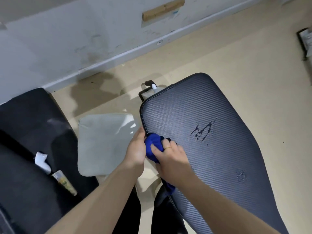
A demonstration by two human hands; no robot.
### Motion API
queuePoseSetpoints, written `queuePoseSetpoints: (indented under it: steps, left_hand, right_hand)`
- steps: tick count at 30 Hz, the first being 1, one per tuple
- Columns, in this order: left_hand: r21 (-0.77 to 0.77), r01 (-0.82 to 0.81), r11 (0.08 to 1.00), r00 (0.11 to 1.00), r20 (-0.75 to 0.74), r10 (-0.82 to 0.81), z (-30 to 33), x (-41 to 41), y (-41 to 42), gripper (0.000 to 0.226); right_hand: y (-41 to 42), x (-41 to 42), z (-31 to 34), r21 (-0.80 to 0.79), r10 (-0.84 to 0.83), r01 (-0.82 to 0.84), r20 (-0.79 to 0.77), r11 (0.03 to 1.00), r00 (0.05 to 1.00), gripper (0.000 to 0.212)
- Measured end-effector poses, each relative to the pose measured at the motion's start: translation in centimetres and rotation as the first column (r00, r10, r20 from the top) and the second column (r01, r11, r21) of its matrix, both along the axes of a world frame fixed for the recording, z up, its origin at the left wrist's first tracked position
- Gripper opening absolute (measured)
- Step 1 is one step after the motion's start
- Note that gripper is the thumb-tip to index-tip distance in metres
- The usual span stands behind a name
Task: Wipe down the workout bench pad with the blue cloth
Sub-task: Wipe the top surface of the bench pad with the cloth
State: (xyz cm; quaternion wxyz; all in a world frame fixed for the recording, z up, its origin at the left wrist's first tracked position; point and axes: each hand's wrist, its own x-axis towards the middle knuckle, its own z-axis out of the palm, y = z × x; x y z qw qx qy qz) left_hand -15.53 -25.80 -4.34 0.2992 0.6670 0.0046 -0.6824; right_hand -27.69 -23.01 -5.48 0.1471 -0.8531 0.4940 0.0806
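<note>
Two hands bunch the cloth [152, 146] at the pad's [211, 132] left edge: the left hand [136, 149] cups it from the side, apparently gripping, and the right hand [170, 157] curls over it, with wet streaks [202, 130] mid-pad

I count two hands, left hand [136, 149] and right hand [172, 159], one gold ring [167, 148] on the right, and one blue cloth [154, 146] bunched between them. One bench pad [211, 141] with two wet patches on it, the streaked patch [202, 130] and the fainter patch [241, 175]. On my left I note one grey cushion [103, 142], one black couch [28, 132] carrying one tube [65, 183] and one crumpled white tissue [42, 161]; one wooden block [163, 9] on the wall.
</note>
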Motion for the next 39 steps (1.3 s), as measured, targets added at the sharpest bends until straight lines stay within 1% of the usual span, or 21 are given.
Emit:
queuePoseSetpoints:
  steps: [2,3,4,6,8,9,13,16,17,19,21,22,24,27,29,30,31,33,35,37,39]
  left_hand:
    - [-0.024,0.01,1.0,1.0,0.017,-0.01,-0.3,-0.2,-0.2,0.032]
    - [-0.037,0.041,0.998,0.998,0.059,-0.039,-0.4,-0.3,-0.3,0.033]
    - [-0.037,0.088,0.995,0.989,0.121,-0.083,-0.6,-0.5,-0.3,0.034]
    - [-0.03,0.202,0.979,0.949,0.254,-0.188,-1.2,-1.3,0.0,0.041]
    - [0.028,0.296,0.955,0.888,0.36,-0.286,-0.9,-2.4,0.3,0.059]
    - [0.077,0.313,0.947,0.869,0.379,-0.318,-0.8,-3.1,0.3,0.064]
    - [0.132,0.285,0.949,0.86,0.402,-0.314,0.0,-4.8,0.3,0.078]
    - [0.109,0.303,0.947,0.845,0.429,-0.319,0.5,-6.3,0.7,0.088]
    - [0.117,0.321,0.94,0.834,0.435,-0.339,0.6,-7.0,0.9,0.091]
    - [0.138,0.34,0.93,0.807,0.465,-0.364,0.4,-8.1,1.0,0.095]
    - [0.16,0.334,0.929,0.781,0.505,-0.368,-0.2,-8.9,0.9,0.101]
    - [0.168,0.328,0.93,0.773,0.517,-0.366,-0.4,-9.2,1.0,0.105]
    - [0.177,0.325,0.929,0.761,0.534,-0.368,-0.3,-9.9,0.8,0.112]
    - [0.198,0.324,0.925,0.746,0.548,-0.379,0.2,-10.7,0.2,0.115]
    - [0.239,0.334,0.912,0.726,0.552,-0.411,0.2,-11.1,-0.3,0.116]
    - [0.265,0.342,0.902,0.712,0.554,-0.432,-0.1,-11.4,-0.5,0.118]
    - [0.289,0.357,0.888,0.69,0.56,-0.459,-0.4,-11.6,-0.6,0.122]
    - [0.33,0.404,0.853,0.624,0.582,-0.521,-1.1,-12.0,-0.4,0.13]
    - [0.357,0.44,0.824,0.558,0.61,-0.562,-1.8,-12.4,-0.2,0.134]
    - [0.369,0.44,0.819,0.527,0.632,-0.568,-2.0,-12.6,-0.1,0.135]
    - [0.365,0.432,0.825,0.528,0.639,-0.559,-2.1,-12.8,-0.3,0.136]
  right_hand:
    - [-1.2,-1.3,0.2,-0.01,0.137,-0.137,0.001,0.991,0.991,0.061]
    - [-2.8,-2.2,0.1,-0.029,0.156,-0.157,-0.032,0.987,0.987,0.061]
    - [-4.6,-3.1,-0.1,-0.064,0.124,-0.128,-0.068,0.99,0.99,0.06]
    - [-8.1,-4.7,-0.4,-0.113,-0.067,0.055,-0.113,0.992,0.991,0.055]
    - [-9.4,-5.0,-0.7,-0.133,-0.266,0.253,-0.086,0.958,0.96,0.049]
    - [-8.8,-4.8,-0.8,-0.15,-0.274,0.261,-0.075,0.954,0.959,0.049]
    - [-1.8,-5.1,-1.1,-0.09,0.039,-0.041,-0.025,0.995,0.999,0.059]
    - [-1.7,-7.2,-0.8,-0.072,0.16,-0.161,-0.022,0.984,0.987,0.052]
    - [-3.3,-7.8,-0.9,-0.092,0.13,-0.133,-0.044,0.987,0.991,0.051]
    - [-7.1,-9.2,-0.8,-0.139,-0.082,0.068,-0.093,0.988,0.992,0.05]
    - [-9.7,-10.3,-1.0,-0.156,-0.311,0.296,-0.083,0.942,0.947,0.047]
    - [-9.7,-10.3,-1.0,-0.161,-0.36,0.345,-0.072,0.925,0.93,0.046]
    - [-7.8,-10.0,-1.1,-0.173,-0.298,0.285,-0.056,0.943,0.953,0.046]
    - [-3.2,-10.3,-0.8,-0.102,-0.012,0.01,-0.015,0.995,1.0,0.054]
    - [-3.8,-11.7,-0.8,-0.08,0.139,-0.139,-0.01,0.987,0.99,0.059]
    - [-5.3,-12.5,-1.1,-0.095,0.153,-0.155,-0.03,0.983,0.988,0.057]
    - [-7.1,-13.3,-1.3,-0.116,0.099,-0.104,-0.048,0.988,0.994,0.055]
    - [-11.1,-14.7,-1.4,-0.172,-0.158,0.145,-0.065,0.974,0.985,0.048]
    - [-13.2,-15.6,-1.6,-0.17,-0.379,0.364,-0.065,0.916,0.923,0.041]
    - [-12.5,-15.7,-1.6,-0.17,-0.395,0.382,-0.045,0.908,0.918,0.04]
    - [-9.8,-15.7,-1.3,-0.118,-0.274,0.27,-0.019,0.955,0.961,0.043]
